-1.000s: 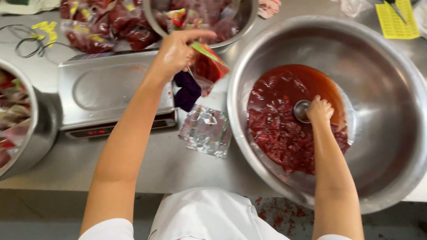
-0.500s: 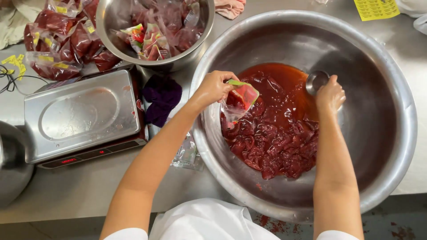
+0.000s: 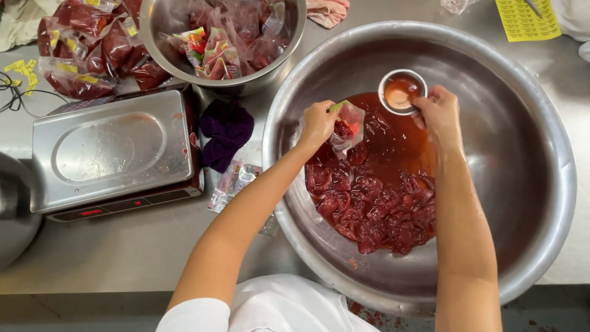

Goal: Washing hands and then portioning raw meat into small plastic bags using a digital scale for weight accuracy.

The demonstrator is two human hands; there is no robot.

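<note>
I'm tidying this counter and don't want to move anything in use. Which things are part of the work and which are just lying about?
In use:
left hand holding the small clear bag
right hand holding the metal ladle
large steel bowl of red marinated pieces

Lying about:
purple cloth
yellow sheet
pink cloth

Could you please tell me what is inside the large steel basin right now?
The large steel basin holds dark red meat pieces in reddish liquid. Both hands work over it, with a small bag and a ladle. The basin's bottom beneath the meat is covered.
</note>
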